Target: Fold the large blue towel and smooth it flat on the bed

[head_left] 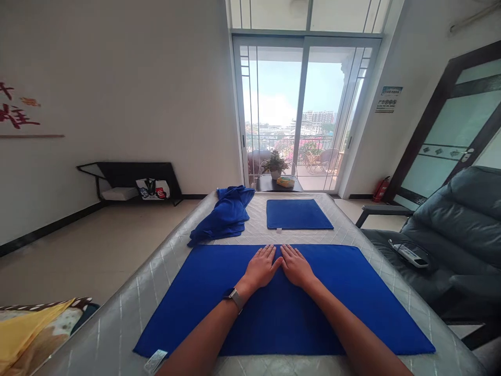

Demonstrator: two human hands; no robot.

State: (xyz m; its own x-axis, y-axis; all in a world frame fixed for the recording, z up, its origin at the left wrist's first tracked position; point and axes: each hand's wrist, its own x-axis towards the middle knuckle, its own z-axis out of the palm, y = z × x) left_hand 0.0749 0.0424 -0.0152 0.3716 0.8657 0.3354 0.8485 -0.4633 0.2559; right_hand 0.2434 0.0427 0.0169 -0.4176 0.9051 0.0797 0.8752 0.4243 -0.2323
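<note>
A blue cloth point(274, 324) lies spread out flat on a pale quilted mattress point(152, 277), a white label showing at its near left corner. My left hand point(261, 267) rests flat on the cloth near its far edge, fingers stretched forward; a watch is on that wrist. Beside it, my right hand point(296, 266) also lies flat on the cloth, and the two thumbs meet or overlap. Neither hand holds anything. Beyond them lies a folded blue cloth point(299, 214) in a neat rectangle, with a small tag. To its left is a crumpled heap of blue cloths point(227, 214).
On the right stands a dark armchair point(450, 224) with a power strip point(409, 255) on its seat. Past the mattress, a small table holds a potted plant point(276, 164) before sliding glass doors point(305, 115). A patterned fabric item point(35, 334) sits at the lower left.
</note>
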